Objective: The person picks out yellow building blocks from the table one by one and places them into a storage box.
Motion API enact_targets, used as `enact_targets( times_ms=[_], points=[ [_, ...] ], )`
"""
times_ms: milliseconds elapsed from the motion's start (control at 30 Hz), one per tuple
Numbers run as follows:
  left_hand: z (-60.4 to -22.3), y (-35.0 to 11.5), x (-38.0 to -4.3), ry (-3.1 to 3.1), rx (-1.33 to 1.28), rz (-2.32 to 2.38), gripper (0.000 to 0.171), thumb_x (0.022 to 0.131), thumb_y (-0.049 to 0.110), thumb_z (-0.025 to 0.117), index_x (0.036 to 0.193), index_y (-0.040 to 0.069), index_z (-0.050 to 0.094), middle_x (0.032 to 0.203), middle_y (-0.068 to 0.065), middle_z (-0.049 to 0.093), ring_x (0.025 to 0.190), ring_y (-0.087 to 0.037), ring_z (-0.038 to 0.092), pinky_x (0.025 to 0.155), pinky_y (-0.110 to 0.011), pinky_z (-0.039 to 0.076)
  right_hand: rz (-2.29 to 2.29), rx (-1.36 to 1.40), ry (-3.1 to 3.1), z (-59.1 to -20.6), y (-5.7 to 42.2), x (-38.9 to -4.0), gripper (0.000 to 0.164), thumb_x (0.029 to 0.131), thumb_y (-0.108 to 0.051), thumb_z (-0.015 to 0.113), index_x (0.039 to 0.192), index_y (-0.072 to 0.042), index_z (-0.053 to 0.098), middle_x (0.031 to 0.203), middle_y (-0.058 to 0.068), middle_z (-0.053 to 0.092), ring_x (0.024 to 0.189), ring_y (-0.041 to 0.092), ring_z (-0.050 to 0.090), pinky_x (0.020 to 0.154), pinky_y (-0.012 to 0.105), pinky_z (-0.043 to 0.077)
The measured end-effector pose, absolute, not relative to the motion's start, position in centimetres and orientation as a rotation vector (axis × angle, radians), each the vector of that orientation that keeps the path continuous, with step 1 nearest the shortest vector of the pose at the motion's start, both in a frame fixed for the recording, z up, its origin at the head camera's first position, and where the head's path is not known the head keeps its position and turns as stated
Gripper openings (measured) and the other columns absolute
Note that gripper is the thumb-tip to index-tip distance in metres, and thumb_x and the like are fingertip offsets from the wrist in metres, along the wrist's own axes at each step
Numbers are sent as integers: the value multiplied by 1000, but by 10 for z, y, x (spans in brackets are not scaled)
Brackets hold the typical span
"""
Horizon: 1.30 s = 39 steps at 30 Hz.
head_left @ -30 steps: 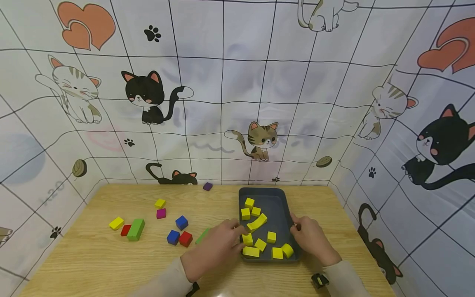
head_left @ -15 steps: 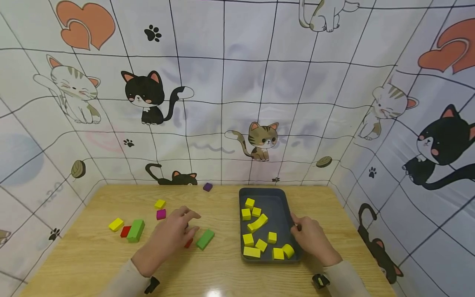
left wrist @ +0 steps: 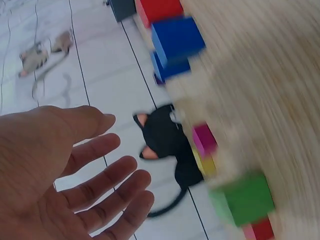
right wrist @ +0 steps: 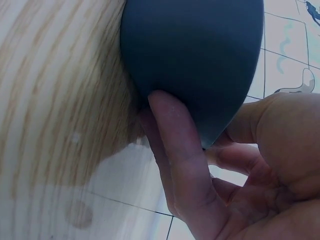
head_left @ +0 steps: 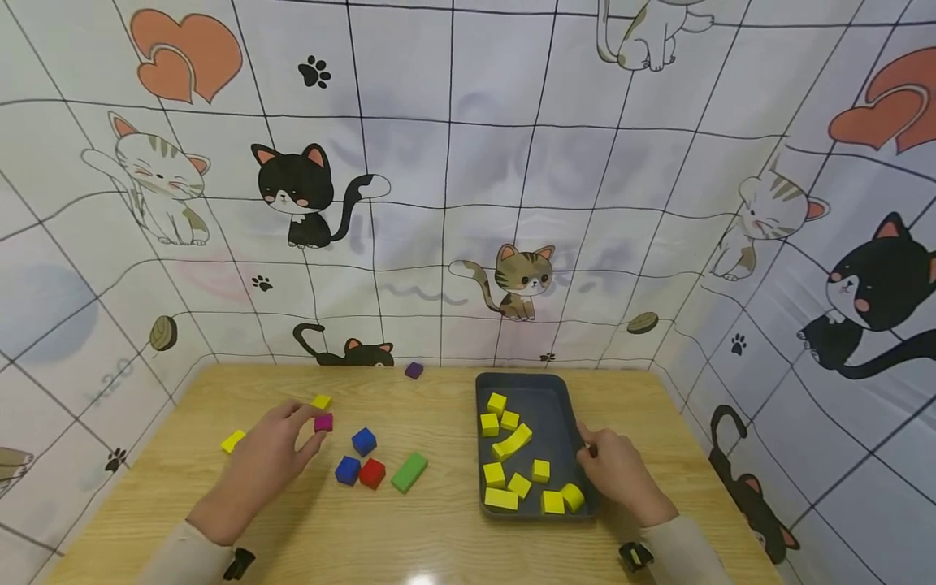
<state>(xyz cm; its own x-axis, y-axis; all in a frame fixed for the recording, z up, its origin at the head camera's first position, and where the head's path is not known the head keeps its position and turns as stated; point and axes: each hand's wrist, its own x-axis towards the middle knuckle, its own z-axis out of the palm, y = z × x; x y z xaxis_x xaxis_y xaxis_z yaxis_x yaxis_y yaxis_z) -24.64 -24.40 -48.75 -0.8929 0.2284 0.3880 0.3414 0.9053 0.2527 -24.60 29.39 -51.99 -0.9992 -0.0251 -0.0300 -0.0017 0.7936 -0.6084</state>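
Note:
My left hand (head_left: pixel 263 459) hovers over the left part of the table, fingers relaxed and holding nothing. Its fingertips reach beside a magenta cube (head_left: pixel 324 423), with a yellow block (head_left: pixel 322 401) just behind; in the left wrist view the magenta cube (left wrist: pixel 205 139) stands apart from the fingers. That view also shows a green block (left wrist: pixel 245 200) and a red block (left wrist: pixel 260 229), both hidden by the hand in the head view. My right hand (head_left: pixel 620 473) grips the right edge of a dark grey tray (head_left: pixel 547 414), which holds several yellow blocks (head_left: pixel 513 441) of differing shapes.
Between hand and tray lie two blue cubes (head_left: pixel 364 441), a red cube (head_left: pixel 372 474) and a green block (head_left: pixel 409 472). A purple cube (head_left: pixel 413 370) sits at the table's back edge. Another yellow block (head_left: pixel 232 441) lies far left. A cat-print cloth wall (head_left: pixel 409 162) rises behind.
My left hand has moved from the tray's left side leftward across the table to the magenta cube. The right hand keeps its hold on the tray. The head view has shifted slightly.

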Motion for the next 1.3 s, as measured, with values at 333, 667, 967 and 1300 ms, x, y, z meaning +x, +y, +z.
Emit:
enact_targets(
  times_ms=[333, 667, 967, 1300],
  points=[
    [-503, -306, -253, -2798, -144, -516, 36, 105, 16, 85, 136, -1, 78, 131, -39, 72, 97, -45, 74, 70, -58, 66, -997, -20, 2945, -522, 297, -246, 58, 106, -2, 64, 163, 9, 56, 60, -3, 47, 51, 12, 37, 49, 23, 33],
    [-525, -345, -257, -2943, -56, -526, 38, 109, 12, 74, 142, -7, 74, 137, -48, 63, 118, -68, 66, 94, -82, 58, -985, -9, 2942, -525, 293, -245, 59, 107, -2, 66, 164, 7, 55, 59, -4, 48, 50, 10, 36, 49, 23, 33],
    [-532, -352, -266, -2958, -131, -505, 28, 105, -2, 74, 130, -12, 78, 123, -42, 71, 109, -59, 71, 95, -76, 61, -999, -20, 2952, -524, 294, -246, 58, 106, -1, 64, 164, 7, 55, 57, -5, 44, 50, 11, 33, 48, 22, 30],
    [-532, -350, -270, -2946, -122, -528, 27, 98, -11, 77, 124, -13, 79, 114, -39, 71, 100, -51, 73, 90, -72, 63, -1012, -16, 2945, -521, 294, -246, 59, 106, -1, 63, 164, 6, 55, 56, -6, 44, 50, 11, 31, 49, 21, 27]
  ],
)
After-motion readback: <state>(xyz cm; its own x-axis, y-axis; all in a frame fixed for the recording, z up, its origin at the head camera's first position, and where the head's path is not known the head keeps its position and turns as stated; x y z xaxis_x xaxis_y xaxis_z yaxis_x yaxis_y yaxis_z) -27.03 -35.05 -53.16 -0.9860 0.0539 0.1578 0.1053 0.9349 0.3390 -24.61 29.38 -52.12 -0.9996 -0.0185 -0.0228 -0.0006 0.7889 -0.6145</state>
